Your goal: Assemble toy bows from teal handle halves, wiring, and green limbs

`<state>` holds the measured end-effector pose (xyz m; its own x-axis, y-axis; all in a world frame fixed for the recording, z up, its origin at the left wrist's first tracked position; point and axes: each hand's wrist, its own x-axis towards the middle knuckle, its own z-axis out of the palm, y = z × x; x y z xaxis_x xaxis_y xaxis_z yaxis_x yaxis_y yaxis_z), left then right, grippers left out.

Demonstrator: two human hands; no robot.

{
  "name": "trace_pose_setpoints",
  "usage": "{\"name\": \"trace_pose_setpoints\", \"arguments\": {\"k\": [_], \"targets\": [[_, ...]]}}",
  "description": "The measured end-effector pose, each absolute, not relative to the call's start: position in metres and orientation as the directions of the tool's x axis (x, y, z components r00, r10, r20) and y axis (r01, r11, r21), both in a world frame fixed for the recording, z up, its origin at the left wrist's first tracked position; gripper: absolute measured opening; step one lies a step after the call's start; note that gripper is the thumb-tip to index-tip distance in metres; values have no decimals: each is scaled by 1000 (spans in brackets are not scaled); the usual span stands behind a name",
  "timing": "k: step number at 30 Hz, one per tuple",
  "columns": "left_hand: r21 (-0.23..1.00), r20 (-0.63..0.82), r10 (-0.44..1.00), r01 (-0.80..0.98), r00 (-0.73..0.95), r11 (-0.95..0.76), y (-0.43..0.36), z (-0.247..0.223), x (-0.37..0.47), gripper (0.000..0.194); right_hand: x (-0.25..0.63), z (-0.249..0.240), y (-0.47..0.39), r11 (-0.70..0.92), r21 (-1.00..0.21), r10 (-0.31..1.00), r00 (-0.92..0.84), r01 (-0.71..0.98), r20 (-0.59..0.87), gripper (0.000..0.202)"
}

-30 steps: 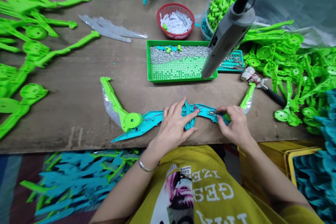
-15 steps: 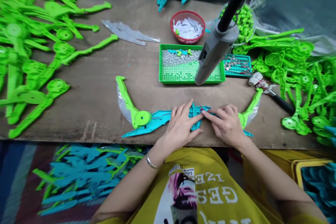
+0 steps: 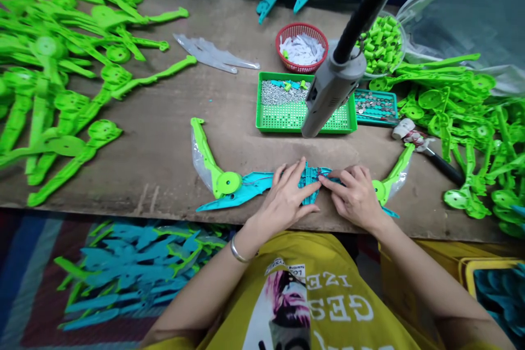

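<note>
A bow-shaped toy body of blue plastic (image 3: 250, 188) lies on the table in front of me. Green curved arms (image 3: 210, 156) with clear plastic blades are fitted at both its ends. My left hand (image 3: 285, 191) lies over the body left of its middle, fingers stretched out and pressing it down. My right hand (image 3: 355, 194) is partly closed, with its index fingertip at the small dark reddish wires (image 3: 320, 173) in the middle section. Whether the right fingers pinch a wire is too small to tell.
Behind the body stand a green tray (image 3: 283, 123) of screws, a red basket (image 3: 301, 27) of white pieces and a blue tray (image 3: 377, 104). A screwdriver (image 3: 328, 87) hangs above. Green parts (image 3: 45, 87) pile up left and right. A hammer (image 3: 441, 164) lies right.
The camera view has shifted slightly, so the table things appear a little further right. Both hands stay at the blue body, with the right index fingertip still at the wires.
</note>
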<state>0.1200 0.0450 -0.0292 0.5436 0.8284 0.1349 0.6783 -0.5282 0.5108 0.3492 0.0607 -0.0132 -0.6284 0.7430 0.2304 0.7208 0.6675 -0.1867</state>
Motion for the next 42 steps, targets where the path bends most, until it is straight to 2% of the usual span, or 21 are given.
{"name": "trace_pose_setpoints", "arguments": {"k": [14, 19, 23, 26, 35, 42], "targets": [[440, 102, 823, 717, 558, -541, 44, -24, 122, 57, 345, -11, 63, 600, -352, 798, -571, 719, 194, 37], [434, 70, 835, 737, 546, -518, 45, -21, 123, 58, 363, 0, 72, 554, -465, 827, -520, 690, 213, 38], [423, 52, 835, 745, 548, -515, 46, -21, 123, 59, 387, 12, 69, 461, -435, 882, -348, 773, 318, 38], [420, 53, 841, 752, 539, -509, 47, -21, 124, 59, 392, 10, 57, 428, -418, 892, -302, 801, 336, 32], [421, 62, 878, 785, 475, -454, 38, -20, 129, 57, 379, -7, 40, 304, -464, 940, -182, 832, 289, 16], [484, 42, 894, 774, 446, -408, 34, -16, 129, 54, 376, -9, 41, 262, -447, 952, -151, 855, 267, 9]]}}
